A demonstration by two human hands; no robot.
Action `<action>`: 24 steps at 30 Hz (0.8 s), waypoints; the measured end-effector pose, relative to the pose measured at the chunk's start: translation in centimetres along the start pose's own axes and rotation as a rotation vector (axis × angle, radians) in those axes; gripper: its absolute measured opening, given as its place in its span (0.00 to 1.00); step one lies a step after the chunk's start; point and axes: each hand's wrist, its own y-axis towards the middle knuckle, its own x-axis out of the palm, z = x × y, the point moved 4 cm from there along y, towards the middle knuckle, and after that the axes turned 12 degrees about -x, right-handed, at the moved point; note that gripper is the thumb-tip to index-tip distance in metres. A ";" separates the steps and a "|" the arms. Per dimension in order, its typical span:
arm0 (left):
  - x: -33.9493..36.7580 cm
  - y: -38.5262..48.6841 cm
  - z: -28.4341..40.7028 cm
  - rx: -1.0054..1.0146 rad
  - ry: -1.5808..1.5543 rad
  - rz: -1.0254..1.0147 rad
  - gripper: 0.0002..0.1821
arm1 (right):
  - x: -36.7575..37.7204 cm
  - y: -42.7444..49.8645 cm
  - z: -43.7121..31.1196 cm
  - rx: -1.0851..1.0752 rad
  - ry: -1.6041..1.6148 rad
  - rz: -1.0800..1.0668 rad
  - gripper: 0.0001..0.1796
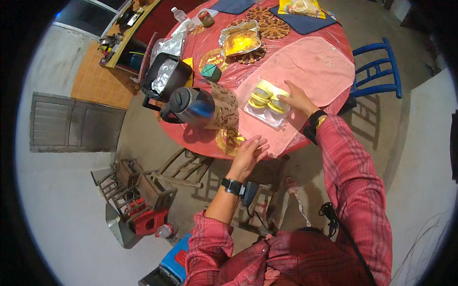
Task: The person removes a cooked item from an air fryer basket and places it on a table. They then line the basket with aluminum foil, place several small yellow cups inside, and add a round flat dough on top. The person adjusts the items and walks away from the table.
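My right hand (298, 98) reaches over the pink towel (311, 66) with fingers apart. Its fingertips are at the edge of several yellow-rimmed round cups (264, 94), and I see no grip on them. The cups sit on a clear plastic tray or wrapper (270, 119) on the towel. Nothing is in my left hand (248, 153), which hovers by the near table edge with its fingers loosely spread. An electric kettle (191, 105) stands left of the cups, partly against a brown spotted paper sheet or bag (226, 109).
Further back on the round red-covered table (186, 143) are a foil tray of yellow food (241, 42), a green box (211, 72), a black air-fryer basket (166, 77), a jar (205, 18) and a plastic bottle (179, 15). A blue chair (377, 69) stands at right, wooden chairs (182, 169) at left.
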 end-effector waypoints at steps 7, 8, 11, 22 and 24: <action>0.8 9.4 1.4 0.108 0.067 0.219 0.21 | 1.2 0.1 0.3 0.047 -0.136 -0.299 0.48; 0.8 10.7 1.4 0.111 0.120 0.232 0.21 | 1.5 -0.1 0.6 0.092 -0.130 -0.352 0.48; 0.7 13.5 1.7 0.117 0.234 0.265 0.23 | 2.0 -0.4 0.1 0.011 0.017 -0.337 0.46; -2.2 12.0 4.3 0.213 0.697 0.798 0.27 | 0.8 -1.4 -1.4 0.051 0.223 -0.216 0.33; -1.7 11.5 5.3 0.262 0.762 0.804 0.32 | 0.7 -1.3 -2.1 -0.069 0.244 -0.193 0.31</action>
